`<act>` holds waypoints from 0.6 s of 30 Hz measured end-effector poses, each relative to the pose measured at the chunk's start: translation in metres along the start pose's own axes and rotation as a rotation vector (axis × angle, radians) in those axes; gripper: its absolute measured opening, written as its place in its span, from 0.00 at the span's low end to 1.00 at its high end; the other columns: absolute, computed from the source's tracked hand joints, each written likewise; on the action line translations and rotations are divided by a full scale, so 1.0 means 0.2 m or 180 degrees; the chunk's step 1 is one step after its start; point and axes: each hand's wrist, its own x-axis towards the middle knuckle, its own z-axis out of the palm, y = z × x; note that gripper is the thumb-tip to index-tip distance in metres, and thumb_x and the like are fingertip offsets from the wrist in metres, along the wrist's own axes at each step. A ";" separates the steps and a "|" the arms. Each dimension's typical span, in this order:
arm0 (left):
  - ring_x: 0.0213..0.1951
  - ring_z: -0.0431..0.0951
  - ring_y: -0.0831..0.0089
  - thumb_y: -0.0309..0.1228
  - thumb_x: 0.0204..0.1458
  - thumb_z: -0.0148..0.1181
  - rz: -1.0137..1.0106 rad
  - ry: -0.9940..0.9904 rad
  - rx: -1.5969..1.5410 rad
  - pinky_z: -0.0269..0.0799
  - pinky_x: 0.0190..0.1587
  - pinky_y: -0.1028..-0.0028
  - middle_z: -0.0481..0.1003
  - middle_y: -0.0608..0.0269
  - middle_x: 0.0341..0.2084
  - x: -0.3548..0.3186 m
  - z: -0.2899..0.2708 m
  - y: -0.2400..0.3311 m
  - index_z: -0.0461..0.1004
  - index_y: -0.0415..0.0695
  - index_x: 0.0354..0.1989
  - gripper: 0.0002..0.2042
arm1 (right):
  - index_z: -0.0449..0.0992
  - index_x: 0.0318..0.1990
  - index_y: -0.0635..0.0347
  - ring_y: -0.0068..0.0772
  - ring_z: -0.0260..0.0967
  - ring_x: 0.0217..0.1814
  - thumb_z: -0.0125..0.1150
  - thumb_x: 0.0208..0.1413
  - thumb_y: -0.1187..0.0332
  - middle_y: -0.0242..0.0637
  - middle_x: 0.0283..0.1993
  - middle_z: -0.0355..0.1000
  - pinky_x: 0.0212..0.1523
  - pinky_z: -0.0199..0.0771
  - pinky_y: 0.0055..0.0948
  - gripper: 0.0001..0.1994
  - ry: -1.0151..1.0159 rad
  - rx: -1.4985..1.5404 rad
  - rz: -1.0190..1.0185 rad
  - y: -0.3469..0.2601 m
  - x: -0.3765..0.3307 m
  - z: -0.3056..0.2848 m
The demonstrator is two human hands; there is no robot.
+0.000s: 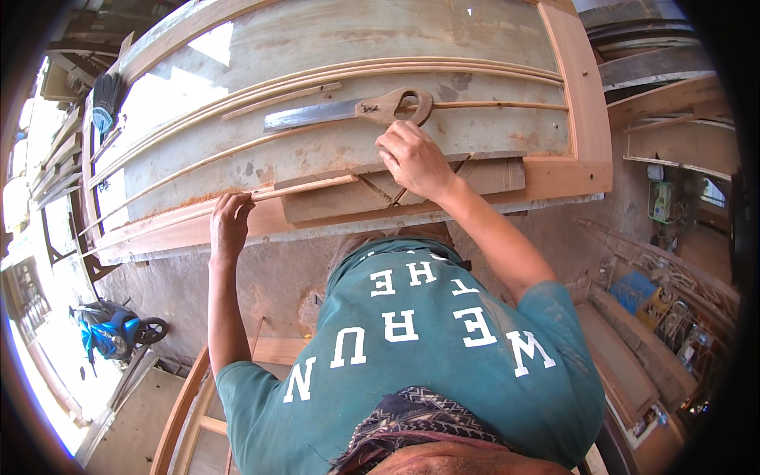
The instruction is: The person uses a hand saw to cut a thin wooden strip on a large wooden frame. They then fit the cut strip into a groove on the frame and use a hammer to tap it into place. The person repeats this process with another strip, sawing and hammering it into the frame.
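My left hand is closed round a thin wooden strip. The strip's right end rests on a wooden mitre block with slanted cuts across it. Just below the handle of a handsaw is my right hand, fingers curled together. Whether anything is in those fingers is hidden. The saw lies flat, its blade pointing left and its wooden handle at the right, over another thin strip.
A framed wooden panel forms the work surface. Several long strips lie along it, with sawdust near the front. A black brush stands at the left edge. A blue motorbike is parked at lower left; timber stacks at right.
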 end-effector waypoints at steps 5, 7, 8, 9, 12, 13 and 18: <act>0.43 0.84 0.54 0.21 0.58 0.70 -0.0011 -0.0073 0.0076 0.79 0.47 0.60 0.83 0.55 0.40 -0.01 -0.01 0.00 0.85 0.40 0.45 0.08 | 0.82 0.48 0.57 0.47 0.75 0.57 0.71 0.62 0.64 0.41 0.51 0.76 0.58 0.74 0.50 0.11 -0.0860 -0.0392 -0.0196 -0.03 -0.05 -0.02; 0.43 0.84 0.55 0.21 0.58 0.70 -0.0004 -0.0089 0.0058 0.79 0.47 0.60 0.84 0.55 0.40 -0.01 -0.02 0.00 0.85 0.40 0.46 0.08 | 0.81 0.47 0.57 0.46 0.77 0.58 0.71 0.63 0.64 0.41 0.51 0.77 0.57 0.75 0.48 0.10 -0.0943 -0.0300 0.0023 0.01 -0.08 0.00; 0.43 0.84 0.55 0.21 0.58 0.69 -0.0002 -0.0095 0.0047 0.80 0.48 0.60 0.84 0.55 0.40 -0.01 -0.02 0.00 0.85 0.40 0.46 0.09 | 0.81 0.47 0.57 0.46 0.77 0.58 0.70 0.63 0.64 0.41 0.51 0.77 0.56 0.76 0.48 0.10 -0.0987 -0.0256 0.0132 0.03 -0.08 0.00; 0.44 0.84 0.55 0.21 0.58 0.69 -0.0017 -0.0096 0.0024 0.80 0.48 0.60 0.84 0.55 0.41 -0.01 -0.02 0.01 0.85 0.39 0.47 0.09 | 0.81 0.46 0.57 0.46 0.78 0.57 0.70 0.63 0.65 0.41 0.50 0.78 0.55 0.77 0.48 0.09 -0.1028 -0.0321 0.0106 0.05 -0.08 0.00; 0.45 0.84 0.55 0.21 0.59 0.68 -0.0085 -0.0128 -0.0018 0.80 0.49 0.60 0.84 0.55 0.41 -0.01 -0.03 0.01 0.85 0.39 0.48 0.09 | 0.80 0.43 0.58 0.47 0.80 0.53 0.69 0.64 0.67 0.41 0.47 0.79 0.51 0.80 0.48 0.07 -0.1022 -0.0447 0.0034 0.06 -0.06 -0.01; 0.45 0.84 0.55 0.21 0.59 0.68 -0.0117 -0.0142 -0.0019 0.80 0.49 0.60 0.84 0.55 0.42 -0.01 -0.03 0.02 0.85 0.39 0.48 0.09 | 0.80 0.42 0.58 0.47 0.81 0.52 0.68 0.64 0.67 0.41 0.45 0.79 0.50 0.81 0.48 0.06 -0.0928 -0.0458 0.0005 0.07 -0.04 -0.01; 0.46 0.84 0.55 0.22 0.60 0.68 -0.0095 -0.0111 0.0050 0.79 0.50 0.60 0.84 0.55 0.42 -0.01 -0.04 0.02 0.85 0.39 0.49 0.10 | 0.80 0.40 0.60 0.49 0.82 0.50 0.67 0.64 0.69 0.43 0.43 0.80 0.49 0.82 0.50 0.05 -0.0887 -0.0529 0.0018 0.13 0.06 -0.02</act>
